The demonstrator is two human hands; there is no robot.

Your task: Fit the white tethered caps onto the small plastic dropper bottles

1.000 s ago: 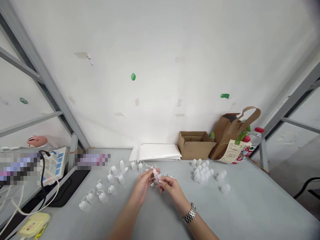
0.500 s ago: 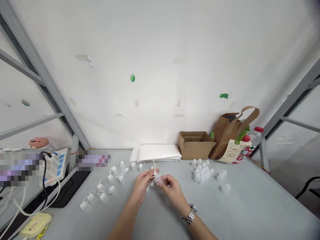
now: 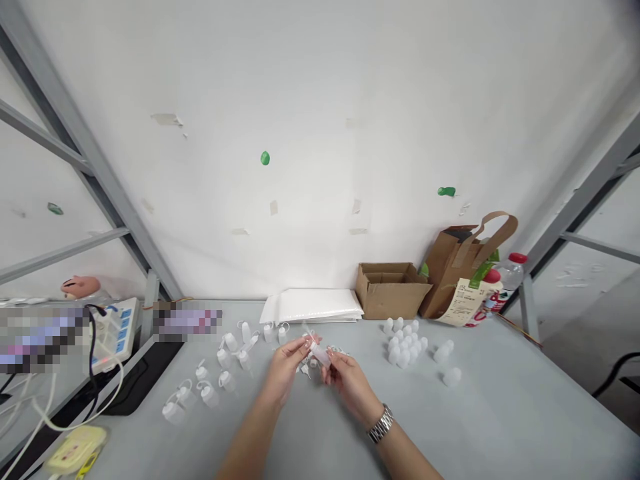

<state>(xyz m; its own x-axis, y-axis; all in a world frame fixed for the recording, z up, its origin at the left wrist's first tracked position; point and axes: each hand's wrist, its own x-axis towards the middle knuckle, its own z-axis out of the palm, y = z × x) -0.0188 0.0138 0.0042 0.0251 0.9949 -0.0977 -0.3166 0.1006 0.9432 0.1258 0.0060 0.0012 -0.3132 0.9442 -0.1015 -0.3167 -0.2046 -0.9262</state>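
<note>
Between my two hands is a small translucent squeeze bottle (image 3: 320, 354), tilted with its cap end up and to the left. My left hand (image 3: 289, 363) pinches it at the white cap end. The fingers of my right hand (image 3: 349, 383) are closed round its lower body. Loose white caps (image 3: 305, 368) lie on the table just behind and below the bottle, partly hidden by my hands. To the left stand several capped bottles (image 3: 226, 381) with looped cap straps. To the right is a cluster of small white bottles (image 3: 405, 347), with a few set apart.
White padded envelopes (image 3: 320, 305) lie against the wall beside an open cardboard box (image 3: 393, 293). A brown paper bag (image 3: 450, 267) and a red-capped bottle (image 3: 513, 270) stand at the back right. On the left are a power strip (image 3: 117, 333), cables and a yellow case (image 3: 76, 449).
The bottle has turned in my hands and shows more of its body. My right hand has shifted slightly right and down along it. My left hand stays at the cap end.
</note>
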